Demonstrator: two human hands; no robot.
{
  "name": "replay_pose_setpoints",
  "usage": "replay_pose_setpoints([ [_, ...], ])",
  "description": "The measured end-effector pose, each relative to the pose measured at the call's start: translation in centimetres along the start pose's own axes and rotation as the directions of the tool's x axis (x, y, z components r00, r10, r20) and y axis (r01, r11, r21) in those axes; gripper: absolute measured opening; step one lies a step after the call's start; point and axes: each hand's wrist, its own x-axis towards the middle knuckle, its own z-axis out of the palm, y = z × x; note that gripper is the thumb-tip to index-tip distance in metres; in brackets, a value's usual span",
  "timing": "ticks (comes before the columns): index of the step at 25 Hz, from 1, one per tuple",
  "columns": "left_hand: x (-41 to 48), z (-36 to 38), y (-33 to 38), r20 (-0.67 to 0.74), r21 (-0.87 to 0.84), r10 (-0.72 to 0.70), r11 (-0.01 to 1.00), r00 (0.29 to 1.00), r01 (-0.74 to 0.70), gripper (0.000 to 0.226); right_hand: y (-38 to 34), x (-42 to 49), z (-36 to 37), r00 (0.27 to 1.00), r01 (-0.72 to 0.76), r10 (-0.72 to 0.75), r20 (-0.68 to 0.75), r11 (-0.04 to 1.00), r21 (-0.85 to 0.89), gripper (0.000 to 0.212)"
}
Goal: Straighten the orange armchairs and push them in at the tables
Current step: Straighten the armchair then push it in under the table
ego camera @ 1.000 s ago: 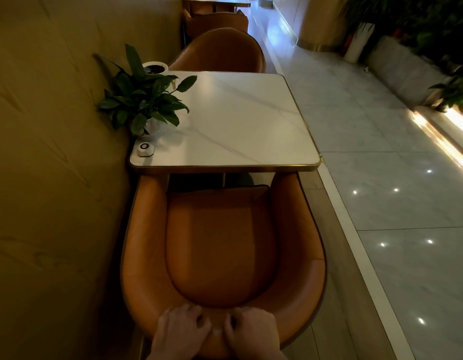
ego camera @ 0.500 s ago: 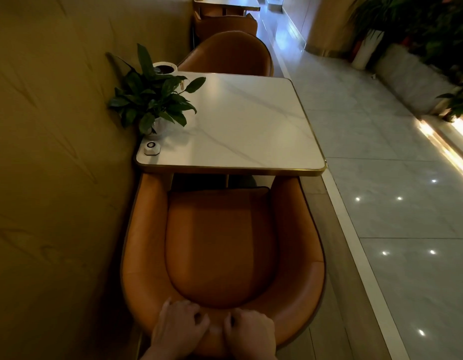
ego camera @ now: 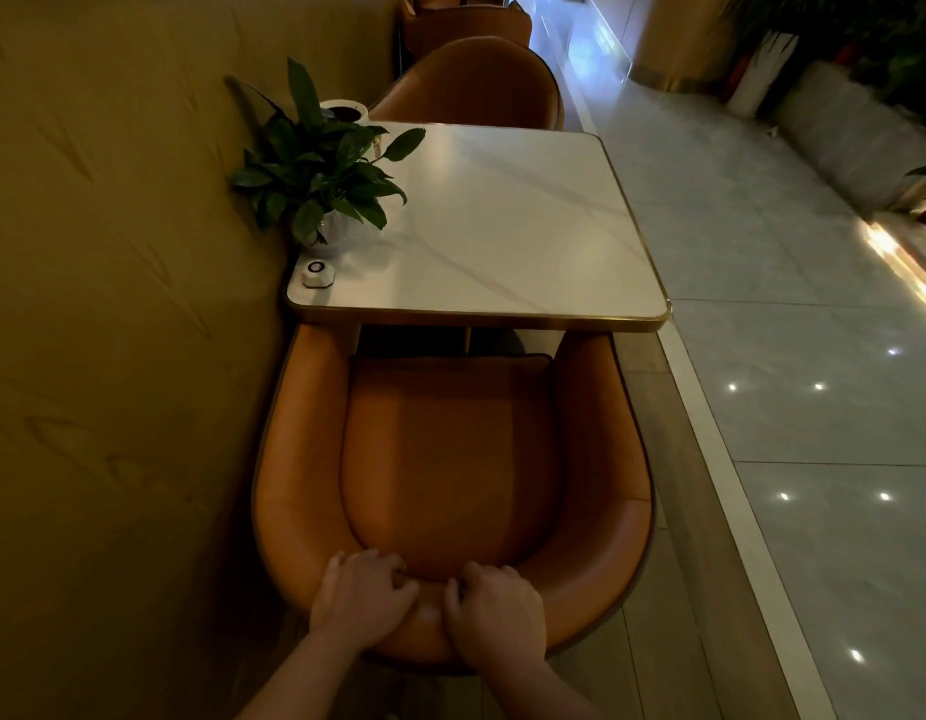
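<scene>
An orange armchair (ego camera: 450, 459) stands right below me, facing a white marble table (ego camera: 502, 226) with a gold rim. Its two arm tips reach just under the table's near edge. My left hand (ego camera: 359, 597) and my right hand (ego camera: 494, 610) both grip the top of its backrest, side by side, fingers curled over the inner edge. A second orange armchair (ego camera: 476, 85) sits tucked against the table's far side, its back toward me. A third orange armchair (ego camera: 466, 23) shows further off, at another table.
A tan wall (ego camera: 113, 304) runs close along the left. On the table's left side stand a potted plant (ego camera: 320, 168), a white call button (ego camera: 318, 273) and a white cup (ego camera: 344, 110). A shiny tiled aisle (ego camera: 788, 407) lies to the right, with planters (ego camera: 861, 142) beyond.
The view has pulled back and shifted left, so my forearms now show. Both hands stay gripped on the backrest; the chair keeps its place at the table.
</scene>
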Motion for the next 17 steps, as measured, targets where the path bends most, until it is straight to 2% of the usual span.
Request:
replay_pose_setpoints([
  [3, -0.7, 0.4, 0.9, -0.035, -0.002, -0.044, 0.999, 0.998, 0.044, 0.047, 0.2, 0.1, -0.2, 0.999, 0.045, -0.045, 0.007, 0.999, -0.016, 0.037],
  [7, -1.3, 0.4, 1.4, -0.074, -0.006, -0.069, 0.998, 0.995, 0.069, 0.045, 2.6, -0.1, -0.3, 0.997, 0.044, -0.048, -0.054, 0.997, -0.064, 0.047],
  [15, -0.8, 0.2, 1.5, -0.067, 0.042, -0.095, 0.994, 0.993, 0.098, 0.062, 2.6, 0.6, -1.4, 0.997, 0.019, -0.014, 0.072, 0.997, -0.071, 0.048],
  [17, -0.9, -0.1, 1.5, -0.043, 0.038, -0.087, 0.995, 0.995, 0.089, 0.056, 2.6, 0.7, -1.5, 0.993, 0.000, 0.009, 0.121, 0.997, -0.078, 0.048],
])
